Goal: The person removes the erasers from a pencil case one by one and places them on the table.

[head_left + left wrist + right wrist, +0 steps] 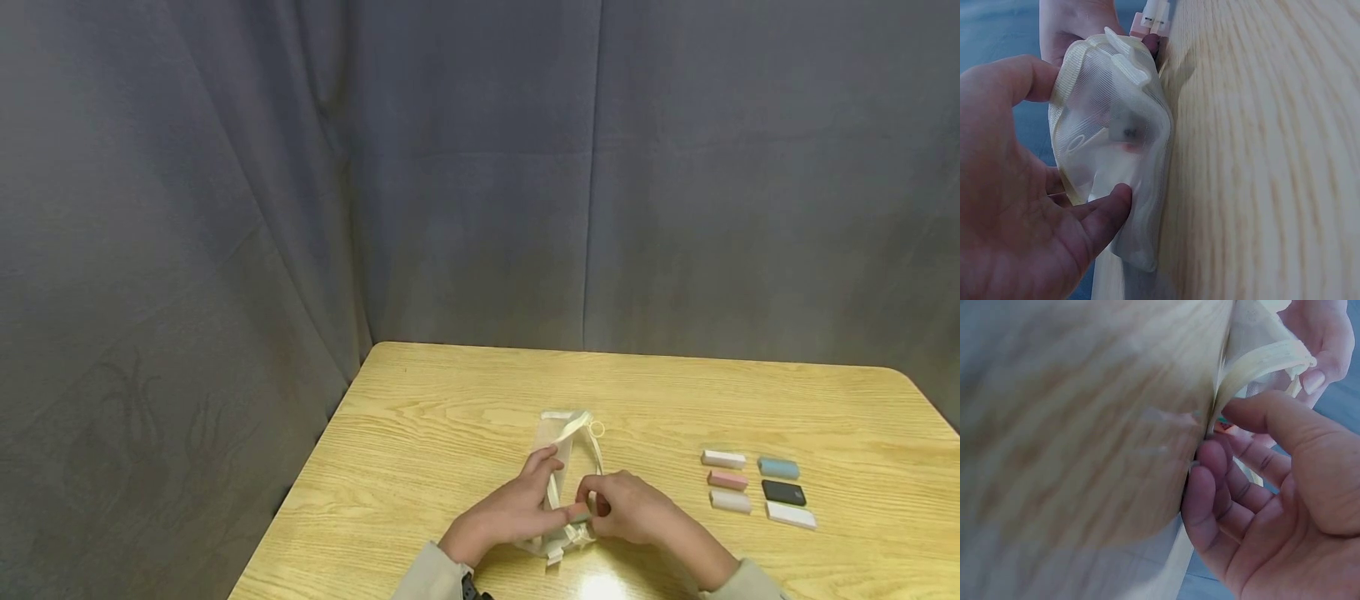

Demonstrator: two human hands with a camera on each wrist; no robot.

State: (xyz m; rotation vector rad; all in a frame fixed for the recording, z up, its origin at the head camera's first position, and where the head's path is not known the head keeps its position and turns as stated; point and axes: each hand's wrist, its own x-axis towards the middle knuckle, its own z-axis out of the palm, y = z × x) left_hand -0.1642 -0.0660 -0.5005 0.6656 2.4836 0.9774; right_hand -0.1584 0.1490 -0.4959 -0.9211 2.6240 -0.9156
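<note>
A whitish see-through mesh pouch [546,433] with a cream zipper edge and a small ring lies at the table's front. My left hand [517,506] holds it by the left side, one fingertip over the rim and another on the mesh [1094,100]. Thumb and index finger of my right hand [632,507] pinch the pouch's right edge [1266,359]. A small greenish piece [582,517] shows between my hands, at the pouch opening. Through the mesh in the left wrist view, a greyish shape with a dark mark shows blurred.
Right of my hands, several small oblong blocks lie in two columns on the wooden table [450,400]: a white [723,459], a pink [727,480] and a beige one [731,501], then a blue [778,467], a black [783,492] and another white one [791,515]. Grey curtains [480,183] hang behind.
</note>
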